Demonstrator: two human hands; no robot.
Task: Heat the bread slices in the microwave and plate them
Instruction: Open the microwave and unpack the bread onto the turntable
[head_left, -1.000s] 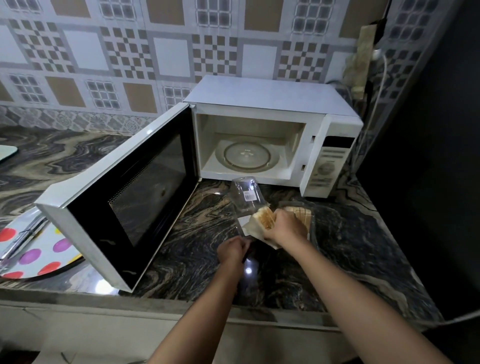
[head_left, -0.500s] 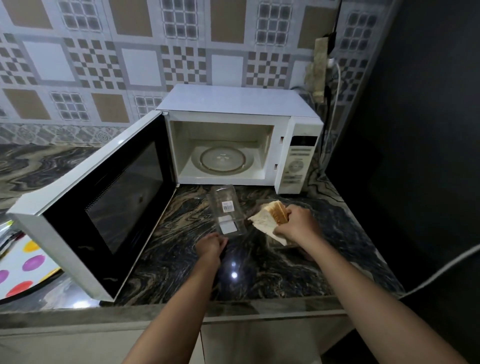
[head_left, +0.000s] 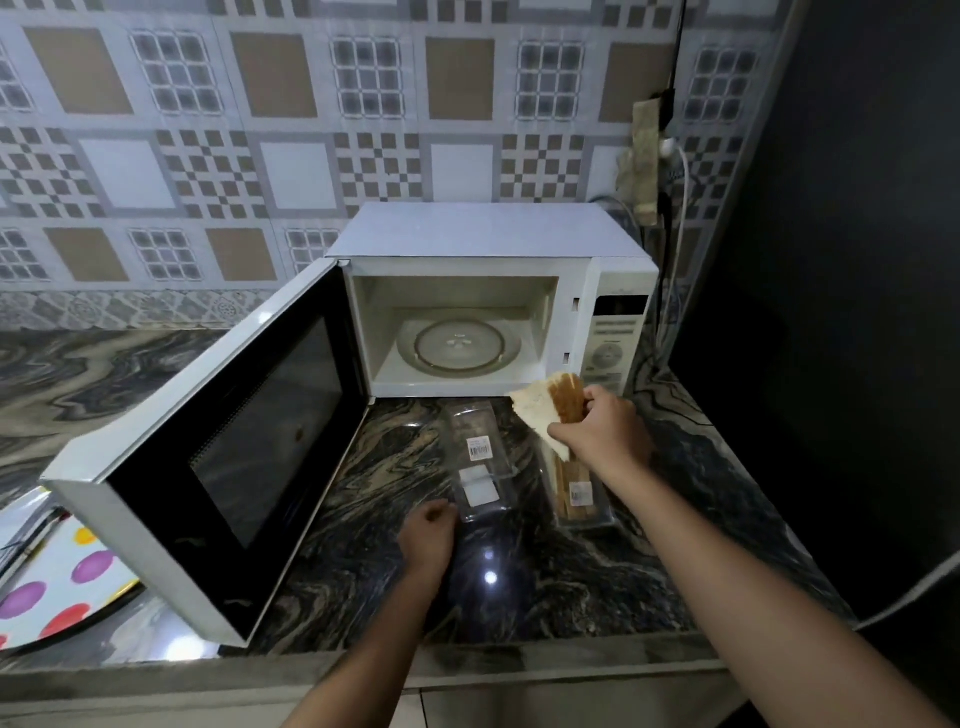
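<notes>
A white microwave (head_left: 488, 244) stands at the back of the counter, its door (head_left: 218, 457) swung wide to the left. The glass turntable (head_left: 458, 347) inside is bare. My right hand (head_left: 602, 431) holds a stack of bread slices (head_left: 550, 410) lifted in front of the microwave's lower right corner. Below it a clear plastic box (head_left: 582, 493) still holds more slices. My left hand (head_left: 428, 535) rests curled at the near end of the clear lid (head_left: 480, 462), which lies flat on the counter; whether it grips the lid is unclear.
A plate with coloured dots (head_left: 57, 587) sits at the left, partly under the open door. A dark wall (head_left: 841, 312) closes the right side, with a socket and cables (head_left: 665, 171) beside the microwave. The marbled counter (head_left: 374, 545) ends at a front edge near me.
My right hand has lifted the bread slices out of the box and up toward the microwave opening. My left hand stays by the lid's near end.
</notes>
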